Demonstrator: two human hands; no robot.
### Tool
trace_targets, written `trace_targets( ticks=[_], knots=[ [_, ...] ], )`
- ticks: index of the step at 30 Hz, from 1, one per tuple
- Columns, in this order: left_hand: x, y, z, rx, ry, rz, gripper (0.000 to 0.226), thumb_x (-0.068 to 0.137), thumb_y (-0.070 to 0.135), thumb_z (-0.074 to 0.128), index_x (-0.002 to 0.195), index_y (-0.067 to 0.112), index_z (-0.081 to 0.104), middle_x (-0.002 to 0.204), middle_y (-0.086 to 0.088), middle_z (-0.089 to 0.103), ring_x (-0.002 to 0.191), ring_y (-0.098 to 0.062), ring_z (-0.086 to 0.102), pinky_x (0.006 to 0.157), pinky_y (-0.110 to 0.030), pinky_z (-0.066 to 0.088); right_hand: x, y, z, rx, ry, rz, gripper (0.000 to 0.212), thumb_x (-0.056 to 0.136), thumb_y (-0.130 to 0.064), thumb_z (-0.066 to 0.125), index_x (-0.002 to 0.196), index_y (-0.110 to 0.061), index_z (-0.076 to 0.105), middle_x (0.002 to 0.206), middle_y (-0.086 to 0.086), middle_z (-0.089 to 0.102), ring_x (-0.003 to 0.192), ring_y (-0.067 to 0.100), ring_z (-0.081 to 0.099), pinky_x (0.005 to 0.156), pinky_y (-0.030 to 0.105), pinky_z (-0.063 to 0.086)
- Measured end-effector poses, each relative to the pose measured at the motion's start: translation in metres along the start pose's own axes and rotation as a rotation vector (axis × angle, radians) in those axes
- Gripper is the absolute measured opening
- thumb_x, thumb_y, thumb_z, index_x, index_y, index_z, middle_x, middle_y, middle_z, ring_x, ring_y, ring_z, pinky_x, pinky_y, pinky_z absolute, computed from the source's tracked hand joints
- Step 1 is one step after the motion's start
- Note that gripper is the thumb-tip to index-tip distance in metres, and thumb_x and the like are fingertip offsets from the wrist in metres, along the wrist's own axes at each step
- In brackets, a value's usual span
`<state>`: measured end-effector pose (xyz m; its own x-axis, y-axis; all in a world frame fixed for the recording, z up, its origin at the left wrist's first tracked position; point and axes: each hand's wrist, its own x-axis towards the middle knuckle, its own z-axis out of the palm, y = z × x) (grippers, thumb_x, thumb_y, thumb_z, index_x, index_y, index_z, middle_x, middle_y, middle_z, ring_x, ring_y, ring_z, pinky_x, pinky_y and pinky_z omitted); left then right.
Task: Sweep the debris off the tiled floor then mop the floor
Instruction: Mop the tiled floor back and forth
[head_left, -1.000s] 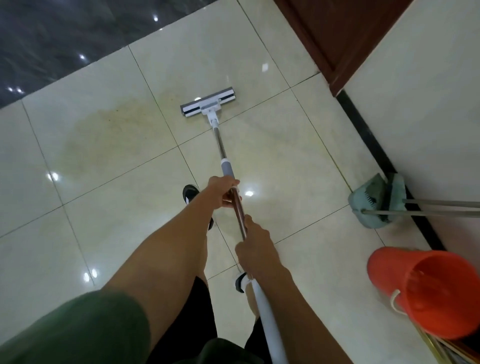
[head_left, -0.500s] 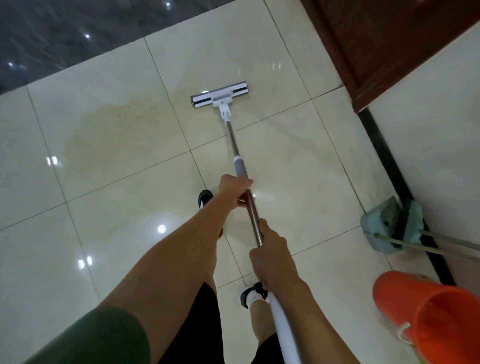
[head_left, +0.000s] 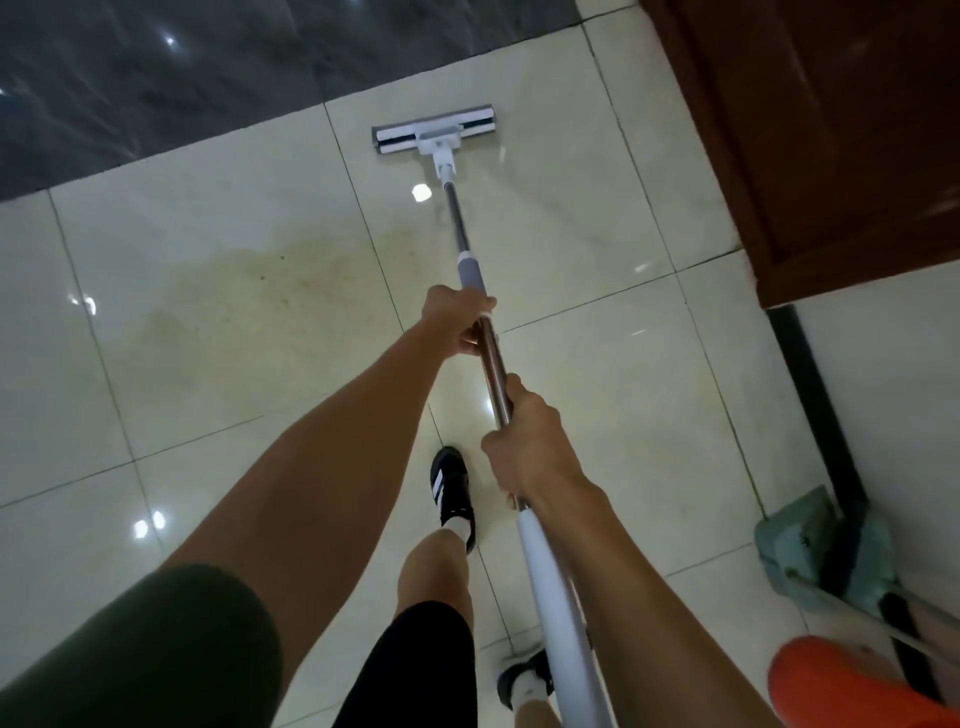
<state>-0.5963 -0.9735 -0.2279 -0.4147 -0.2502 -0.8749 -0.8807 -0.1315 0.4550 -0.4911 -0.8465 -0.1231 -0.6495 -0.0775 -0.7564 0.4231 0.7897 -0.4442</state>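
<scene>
1. the tiled floor (head_left: 597, 364) fills most of my view, pale glossy tiles meeting a dark polished strip along the top. a wide yellowish, speckled stain (head_left: 249, 291) lies across the tiles left of the mop line, apart from the mop head.
2. at the right a brown door (head_left: 831, 130) and a pale wall with a dark skirting line. against that wall leans a teal dustpan and broom set (head_left: 810, 551), and an orange bucket (head_left: 852, 686) sits at the bottom right corner.
3. the mop (head_left: 470, 260) runs from my lap up the middle of the view, its flat head (head_left: 434, 136) lying on a tile near the dark strip, to the right of the stain.
4. my left hand (head_left: 457, 325) is wrapped round the metal shaft just below the grey collar; my right hand (head_left: 524, 447) grips the shaft lower down, where the white handle begins. both are closed firmly on the pole.
5. i judge sweeping is finished, since the dustpan is parked aside, and i am in the mopping step, at the far reach of a stroke.
6. the next move, as i see it, calls for drawing the head back and steering it left over the stain, keeping it flat and pressed.
</scene>
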Motion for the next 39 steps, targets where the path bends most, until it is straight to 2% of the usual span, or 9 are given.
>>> trace_targets(
  ticks=[5,7,10,15,22,26,29,34,39],
  knots=[
    [0.012,0.024,-0.034,-0.012,0.002,0.006,0.036,0.088,0.012,0.077,0.111,-0.006,0.057,0.097,-0.023,0.071,0.065,-0.032,0.075,0.051,-0.040,0.061,0.013,-0.043,0.010,0.005,-0.014,0.001,0.050,0.086,0.002,0.052,0.133,-0.014,0.047,0.090,0.005,0.057,0.073,0.024,0.060,0.068,0.034,0.059],
    [0.009,0.017,-0.038,-0.020,-0.010,-0.007,0.036,0.087,0.013,0.078,0.110,-0.006,0.058,0.099,-0.023,0.071,0.069,-0.034,0.075,0.057,-0.043,0.062,0.003,-0.044,0.015,0.004,-0.021,0.002,0.048,0.087,0.002,0.051,0.132,-0.016,0.046,0.091,0.005,0.059,0.074,0.024,0.061,0.070,0.036,0.061],
    [0.001,0.007,-0.039,-0.036,-0.013,-0.010,0.034,0.086,0.014,0.078,0.107,-0.005,0.061,0.100,-0.022,0.071,0.077,-0.036,0.076,0.067,-0.048,0.064,-0.009,-0.041,0.016,0.004,-0.033,-0.011,0.046,0.091,0.000,0.052,0.134,-0.015,0.045,0.100,0.007,0.059,0.082,0.023,0.060,0.074,0.030,0.056],
    [-0.021,-0.021,-0.038,-0.033,0.018,-0.023,0.028,0.089,0.015,0.076,0.102,-0.004,0.061,0.094,-0.021,0.072,0.067,-0.032,0.074,0.058,-0.041,0.061,-0.035,-0.023,0.025,0.012,-0.071,-0.008,0.047,0.094,-0.003,0.054,0.137,-0.016,0.042,0.115,0.010,0.061,0.101,0.029,0.066,0.088,0.038,0.058],
    [-0.070,-0.102,-0.004,-0.083,0.055,-0.054,0.035,0.089,0.015,0.076,0.112,-0.006,0.060,0.093,-0.020,0.073,0.060,-0.029,0.073,0.050,-0.036,0.059,-0.085,0.062,0.029,-0.051,-0.122,-0.087,0.049,0.095,-0.007,0.057,0.140,-0.013,0.039,0.118,0.010,0.061,0.103,0.025,0.065,0.086,0.030,0.055],
    [-0.110,-0.163,0.041,-0.132,0.073,-0.052,0.039,0.090,0.015,0.076,0.118,-0.005,0.058,0.094,-0.019,0.072,0.054,-0.026,0.073,0.047,-0.035,0.057,-0.124,0.137,0.018,-0.119,-0.134,-0.132,0.045,0.094,-0.011,0.058,0.136,-0.014,0.042,0.113,0.010,0.063,0.096,0.028,0.069,0.084,0.039,0.060],
    [-0.145,-0.213,0.082,-0.161,0.078,-0.087,0.041,0.090,0.014,0.076,0.121,-0.005,0.057,0.097,-0.020,0.072,0.060,-0.029,0.074,0.048,-0.037,0.058,-0.159,0.199,0.004,-0.200,-0.179,-0.127,0.050,0.090,-0.010,0.056,0.136,-0.017,0.038,0.106,0.011,0.062,0.089,0.030,0.069,0.078,0.043,0.061],
    [-0.197,-0.282,0.142,-0.215,0.083,-0.132,0.042,0.091,0.014,0.074,0.122,-0.004,0.053,0.103,-0.023,0.072,0.063,-0.033,0.074,0.053,-0.041,0.060,-0.208,0.288,-0.015,-0.289,-0.207,-0.148,0.050,0.092,-0.008,0.050,0.138,-0.021,0.036,0.103,0.007,0.061,0.084,0.024,0.066,0.073,0.036,0.058],
    [-0.230,-0.320,0.178,-0.216,0.077,-0.181,0.035,0.093,0.014,0.071,0.118,-0.006,0.056,0.087,-0.019,0.069,0.058,-0.031,0.072,0.053,-0.041,0.061,-0.241,0.339,-0.028,-0.281,-0.224,-0.141,0.048,0.093,-0.007,0.048,0.137,-0.024,0.038,0.107,0.006,0.061,0.089,0.023,0.063,0.071,0.029,0.051]
  ],
)
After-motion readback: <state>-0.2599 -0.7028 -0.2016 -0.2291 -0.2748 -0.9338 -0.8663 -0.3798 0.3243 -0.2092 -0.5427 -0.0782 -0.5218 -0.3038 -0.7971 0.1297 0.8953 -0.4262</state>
